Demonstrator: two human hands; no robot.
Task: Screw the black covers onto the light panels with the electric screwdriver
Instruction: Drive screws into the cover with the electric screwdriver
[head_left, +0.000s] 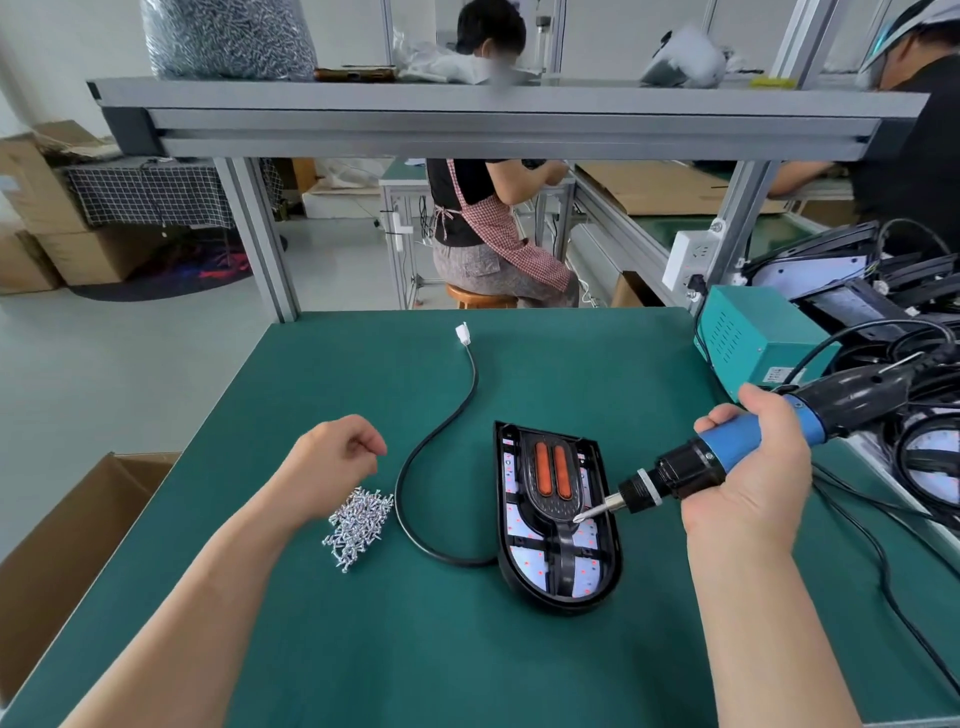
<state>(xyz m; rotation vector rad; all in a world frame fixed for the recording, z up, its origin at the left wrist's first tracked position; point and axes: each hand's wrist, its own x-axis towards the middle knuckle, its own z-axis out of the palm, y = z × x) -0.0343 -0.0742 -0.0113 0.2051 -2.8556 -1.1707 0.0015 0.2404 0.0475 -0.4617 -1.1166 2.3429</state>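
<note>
one light panel (560, 578) amid open table (363, 654)

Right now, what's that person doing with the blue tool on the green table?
A person is putting a light together. Their right hand grips the electric screwdriver, its tip at the black cover that sits in the light panel on the green table. Their left hand hovers with curled fingers above a pile of screws; whether it holds one can't be seen. The panel's black cable lies loose beside it.
</note>
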